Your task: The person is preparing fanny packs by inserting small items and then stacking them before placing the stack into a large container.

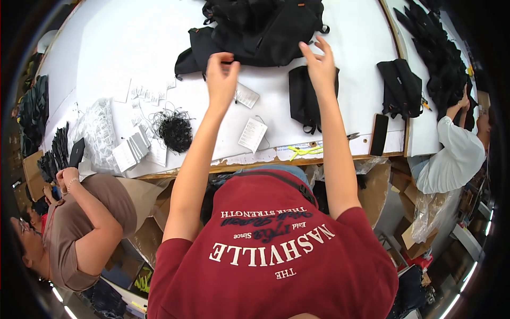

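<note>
Both my arms reach forward over a white table (276, 122). My left hand (222, 74) is at the near edge of a heap of black fabric bags (255, 34), its fingers bent and the thumb apart. At the heap's right front, my right hand (320, 63) has its fingers spread, with nothing seen in them. A separate black bag (304, 98) lies partly under my right wrist. Between my forearms are a small white printed tag (246, 96) and a larger one with a dark string (252, 134).
Left lie a tangle of black strings (173, 130), stacked white tags (132, 150) and a clear plastic bag (96, 127). Right are another black bag (399, 87) and a dark phone (378, 135). Yellow-green cord (305, 151) lies at the near edge. Co-workers sit at both sides.
</note>
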Demonstrator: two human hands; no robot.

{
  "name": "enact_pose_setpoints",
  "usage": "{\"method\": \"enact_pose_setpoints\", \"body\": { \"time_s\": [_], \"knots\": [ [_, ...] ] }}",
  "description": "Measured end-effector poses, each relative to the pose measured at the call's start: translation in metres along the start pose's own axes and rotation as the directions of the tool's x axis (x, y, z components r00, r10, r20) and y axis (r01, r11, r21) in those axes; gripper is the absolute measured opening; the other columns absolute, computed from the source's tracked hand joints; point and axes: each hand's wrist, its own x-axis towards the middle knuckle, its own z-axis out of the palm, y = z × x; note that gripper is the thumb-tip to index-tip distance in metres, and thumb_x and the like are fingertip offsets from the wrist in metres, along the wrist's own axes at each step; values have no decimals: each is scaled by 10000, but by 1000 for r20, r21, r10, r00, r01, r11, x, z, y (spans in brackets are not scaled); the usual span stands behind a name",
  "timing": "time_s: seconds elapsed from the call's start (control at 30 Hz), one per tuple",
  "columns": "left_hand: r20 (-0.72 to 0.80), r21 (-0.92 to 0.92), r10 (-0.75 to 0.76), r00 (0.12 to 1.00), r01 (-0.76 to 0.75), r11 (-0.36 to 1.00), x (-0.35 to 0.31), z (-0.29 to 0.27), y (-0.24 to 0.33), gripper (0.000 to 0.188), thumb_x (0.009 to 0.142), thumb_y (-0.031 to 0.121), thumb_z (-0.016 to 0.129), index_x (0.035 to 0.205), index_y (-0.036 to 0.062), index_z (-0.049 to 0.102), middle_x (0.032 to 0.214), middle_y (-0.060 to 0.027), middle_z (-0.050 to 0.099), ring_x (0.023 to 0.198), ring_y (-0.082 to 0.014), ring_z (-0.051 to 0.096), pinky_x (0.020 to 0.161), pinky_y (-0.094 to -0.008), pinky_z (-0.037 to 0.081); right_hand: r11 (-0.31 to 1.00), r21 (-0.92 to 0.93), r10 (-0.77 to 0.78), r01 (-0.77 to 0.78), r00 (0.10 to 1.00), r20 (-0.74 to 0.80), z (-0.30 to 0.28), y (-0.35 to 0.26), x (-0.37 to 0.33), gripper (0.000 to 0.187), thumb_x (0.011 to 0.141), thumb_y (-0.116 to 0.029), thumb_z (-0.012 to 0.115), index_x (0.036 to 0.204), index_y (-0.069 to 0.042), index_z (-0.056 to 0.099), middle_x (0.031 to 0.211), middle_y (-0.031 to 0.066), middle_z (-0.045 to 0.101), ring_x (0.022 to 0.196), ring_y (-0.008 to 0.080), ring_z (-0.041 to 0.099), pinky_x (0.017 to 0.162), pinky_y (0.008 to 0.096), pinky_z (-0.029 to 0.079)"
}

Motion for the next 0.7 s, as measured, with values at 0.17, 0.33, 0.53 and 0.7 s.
{"method": "enact_pose_setpoints", "body": {
  "time_s": [0.17, 0.33, 0.53, 0.7],
  "knots": [
    [186, -8, 99, 977, -100, 995, 11, 37, 35, 469, 751, 144, 663, 1190, 56, 523, 1093, -137, 551, 970, -293, 507, 881, -370, 429, 999, 25, -49, 49, 999, 8, 23, 12, 32, 399, 801, -281, 729, 978, 60, 623, 803, 87, 657, 722, 144, 589, 680, 275, 462],
    [346, 30, 180, 921, -202, 979, -26, 4, 83, 374, 788, 200, 696, 1099, 29, 580, 929, -82, 534, 898, -231, 482, 846, -320, 397, 888, 433, 94, -157, 982, 165, -22, -23, -41, 232, 872, -148, 662, 1032, 15, 621, 908, 34, 643, 829, 83, 579, 749, 220, 454],
    [345, 138, 167, 924, -226, 964, -89, -78, 104, 191, 745, 48, 675, 929, 32, 622, 915, -72, 604, 911, -281, 502, 836, -357, 402, 861, 222, 186, -458, 688, 701, -62, -23, -120, 426, 815, -33, 677, 1220, -27, 545, 1030, 30, 631, 957, 99, 566, 850, 249, 455],
    [332, 402, -142, 933, -4, 916, -138, -147, 72, 160, 776, 33, 647, 932, 23, 610, 868, -84, 581, 932, -288, 498, 846, -367, 390, 990, 36, 99, -139, 844, 528, -6, 40, -98, 194, 811, -79, 645, 1001, -43, 664, 870, 42, 664, 725, 93, 588, 665, 249, 468]
  ]
}}
